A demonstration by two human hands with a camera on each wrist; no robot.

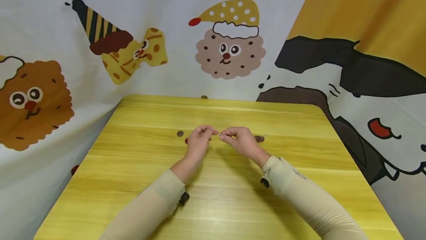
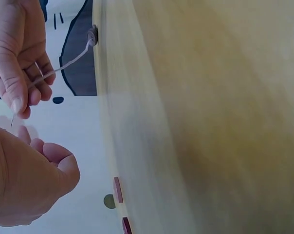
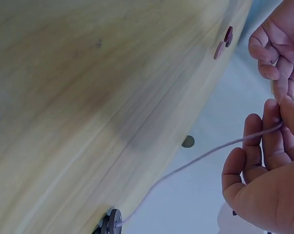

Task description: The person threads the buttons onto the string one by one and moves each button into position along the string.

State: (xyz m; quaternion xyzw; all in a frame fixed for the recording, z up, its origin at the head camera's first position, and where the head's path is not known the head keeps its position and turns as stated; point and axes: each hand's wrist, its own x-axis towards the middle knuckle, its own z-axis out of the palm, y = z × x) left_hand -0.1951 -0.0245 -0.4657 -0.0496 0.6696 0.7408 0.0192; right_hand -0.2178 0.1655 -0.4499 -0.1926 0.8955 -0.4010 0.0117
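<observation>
I see a big cloth wall with cookie faces and party hats on it, all around the back and sides. In front of it is the yellow wooden surface.

My two arms in pale sleeves reach out over the middle of it. The left hand and the right hand are up close together, almost touching at the tips.

The right hand's fingers are curled and pinch a thin pale string. The string runs down from that hand to a dark button lying on the surface, just beside the right hand.

The left hand's fingers are curled in tight too. I cannot tell if they pinch something tiny, because the tips hide it.

A few more small buttons lie near the hands: a grey-brown button off to the left, and two red buttons close to the left hand.
</observation>
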